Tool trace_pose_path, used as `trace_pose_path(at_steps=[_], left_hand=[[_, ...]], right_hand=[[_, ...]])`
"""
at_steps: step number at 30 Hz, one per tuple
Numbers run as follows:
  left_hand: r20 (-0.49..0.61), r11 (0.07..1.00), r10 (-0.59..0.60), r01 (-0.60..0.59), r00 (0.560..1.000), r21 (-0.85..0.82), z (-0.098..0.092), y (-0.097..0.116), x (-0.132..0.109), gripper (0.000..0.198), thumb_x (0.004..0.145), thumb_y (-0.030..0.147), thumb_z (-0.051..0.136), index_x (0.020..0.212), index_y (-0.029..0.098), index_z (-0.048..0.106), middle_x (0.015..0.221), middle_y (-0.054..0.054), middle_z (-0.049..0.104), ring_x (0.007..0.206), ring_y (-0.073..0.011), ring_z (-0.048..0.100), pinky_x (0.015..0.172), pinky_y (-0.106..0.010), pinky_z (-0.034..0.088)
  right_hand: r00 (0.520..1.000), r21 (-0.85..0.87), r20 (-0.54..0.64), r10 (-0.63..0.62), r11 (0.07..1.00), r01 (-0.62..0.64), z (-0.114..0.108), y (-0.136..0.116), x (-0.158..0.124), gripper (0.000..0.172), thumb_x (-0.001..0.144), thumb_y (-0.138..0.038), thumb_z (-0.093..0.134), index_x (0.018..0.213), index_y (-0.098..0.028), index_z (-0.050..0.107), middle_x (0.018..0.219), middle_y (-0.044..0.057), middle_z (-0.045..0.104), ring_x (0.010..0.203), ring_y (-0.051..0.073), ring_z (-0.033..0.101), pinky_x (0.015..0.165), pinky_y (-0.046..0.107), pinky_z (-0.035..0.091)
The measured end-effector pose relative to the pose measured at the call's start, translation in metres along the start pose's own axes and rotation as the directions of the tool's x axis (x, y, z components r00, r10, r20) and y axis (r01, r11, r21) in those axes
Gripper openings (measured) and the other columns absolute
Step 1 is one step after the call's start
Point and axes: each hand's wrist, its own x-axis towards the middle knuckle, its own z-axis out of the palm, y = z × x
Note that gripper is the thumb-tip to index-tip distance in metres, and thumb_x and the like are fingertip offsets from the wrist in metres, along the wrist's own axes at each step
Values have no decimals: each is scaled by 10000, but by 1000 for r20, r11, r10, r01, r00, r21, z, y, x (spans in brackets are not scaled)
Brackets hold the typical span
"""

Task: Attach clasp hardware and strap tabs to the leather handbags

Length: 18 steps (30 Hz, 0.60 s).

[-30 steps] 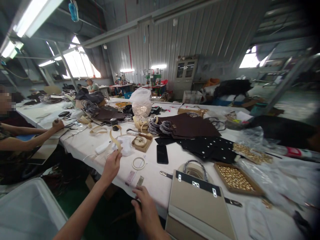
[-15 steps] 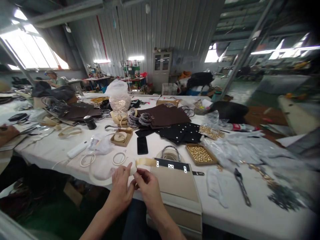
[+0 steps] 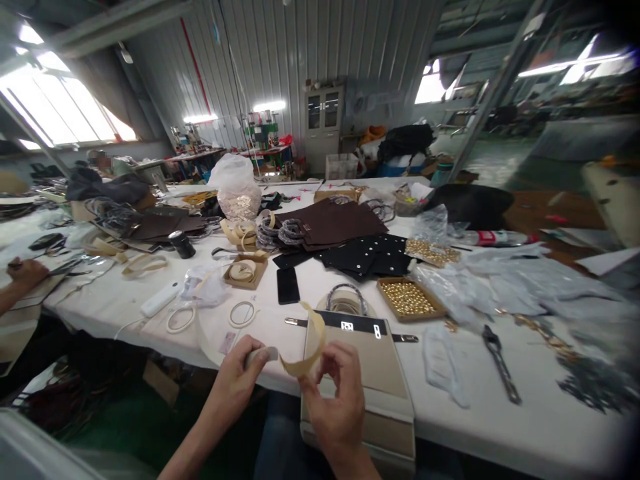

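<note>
My left hand [image 3: 239, 375] is closed in a pinch on a white backing strip [image 3: 204, 339], whose long tail curves away left over the table edge. My right hand [image 3: 336, 395] pinches a tan strip of tape [image 3: 317, 333] between thumb and fingers; it bends upward in a loop. Between the two hands, the strips come close together; whether they still join is unclear. Under the right hand lies a beige bag [image 3: 373, 367] with a black top band, metal fittings, and a strap end showing at each side. Its looped handle [image 3: 349, 288] rests beyond it.
A phone [image 3: 288, 287], tape rings [image 3: 242, 313] and a box with a tape roll [image 3: 246, 271] lie ahead. Right are a tray of gold studs [image 3: 410, 299] and a dark tool [image 3: 501, 363]. At far left, another person's hand [image 3: 29, 275] works.
My hands have moved apart, the right one to the right with the tan strip. That strip, earlier stretched flat toward the bag, now curls upward, uncovering the bag's left fitting and strap.
</note>
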Motion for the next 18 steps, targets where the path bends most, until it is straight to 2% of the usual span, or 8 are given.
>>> trace_pose_path(at_steps=[2,4,7,10,11,13,14,18], left_hand=[[13,1000,4,-4,1000,4,0,8,0,436,1068,625,585,862,254,685,874,-51,676,918,-277,603,836,-366,490],[3,1000,-16,16,1000,-5,-2,15,1,435,1070,612,591,852,247,684,862,-44,673,897,-265,598,812,-351,472],[-5,997,-62,61,998,-37,-6,21,5,442,1082,596,580,857,228,675,838,-27,648,853,-238,580,776,-327,444],[25,995,-72,74,997,-68,-9,25,6,453,1100,586,563,855,213,644,811,-12,608,818,-213,551,748,-307,422],[36,995,-67,69,997,-72,-10,27,6,451,1103,580,565,855,211,640,813,-10,606,820,-210,552,750,-303,421],[60,996,-51,56,997,-73,-9,32,4,436,1104,567,578,865,209,650,838,-13,631,848,-211,571,771,-300,428],[77,996,-43,49,996,-72,-8,35,3,426,1105,560,584,876,210,662,854,-16,649,862,-213,583,781,-301,434],[123,998,11,-4,992,-58,-1,42,2,392,1108,525,602,882,213,675,846,-21,672,848,-213,611,791,-309,465]], right_hand=[[998,21,-57,31,999,-30,2,2,0,510,948,-341,850,1381,-229,605,1328,139,620,829,167,626,705,308,584],[996,41,-85,32,999,-28,4,3,-2,467,946,-329,881,1297,-231,590,1226,98,618,828,162,623,721,302,581],[990,13,-91,-109,994,111,1,4,-6,316,972,-234,871,1057,-254,566,992,18,581,850,181,631,786,326,580],[967,-75,-59,-249,967,244,-3,2,-3,390,929,-238,922,1206,-244,648,1146,91,648,1022,254,667,906,420,607],[976,-73,-37,-216,974,213,-2,0,0,540,902,-279,955,1345,-238,649,1260,129,657,1047,266,668,928,444,614],[998,12,56,-9,1000,9,4,-4,8,827,858,-376,999,1559,-246,579,1402,159,654,1003,254,677,896,432,631],[985,83,126,116,988,-127,9,-6,11,838,858,-412,998,1571,-252,587,1392,147,680,960,237,681,856,402,633],[850,311,319,418,801,-511,31,-10,14,385,980,-544,858,1154,-202,820,1037,84,786,854,214,694,763,326,592]])
